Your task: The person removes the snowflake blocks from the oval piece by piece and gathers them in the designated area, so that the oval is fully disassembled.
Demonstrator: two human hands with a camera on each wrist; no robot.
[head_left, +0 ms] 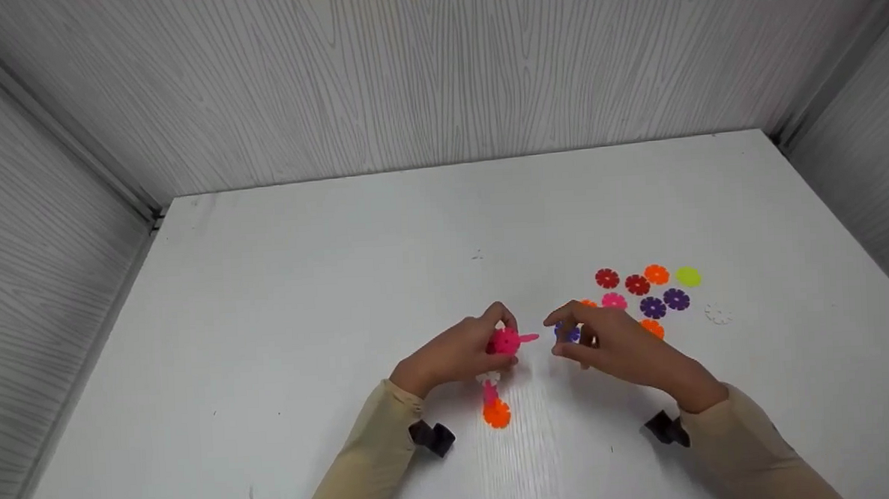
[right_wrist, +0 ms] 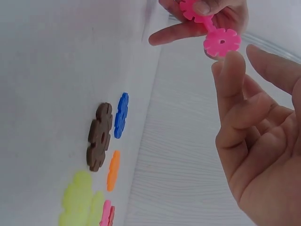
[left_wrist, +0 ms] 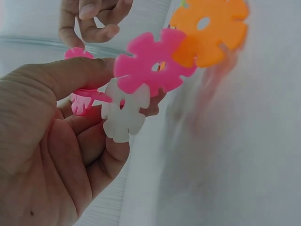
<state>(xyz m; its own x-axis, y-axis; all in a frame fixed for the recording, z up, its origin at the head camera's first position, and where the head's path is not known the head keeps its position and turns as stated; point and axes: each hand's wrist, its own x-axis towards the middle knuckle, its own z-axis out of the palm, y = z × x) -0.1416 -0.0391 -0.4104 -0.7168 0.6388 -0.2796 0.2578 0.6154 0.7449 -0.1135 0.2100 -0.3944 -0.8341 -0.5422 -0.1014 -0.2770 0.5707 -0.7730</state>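
Left hand: we grip the joined disc chain at lower centre, fingers curled round it.
Right hand: fingers relaxed, holding nothing.
Done: four discs joined.
Left: loose discs on tabletop, centre right.

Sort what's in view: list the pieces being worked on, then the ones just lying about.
In hand:
- left hand grips the joined discs: pink, white, orange
- right hand, fingers relaxed, holds nothing

Lying about:
- loose discs on the table
- blue disc, brown disc
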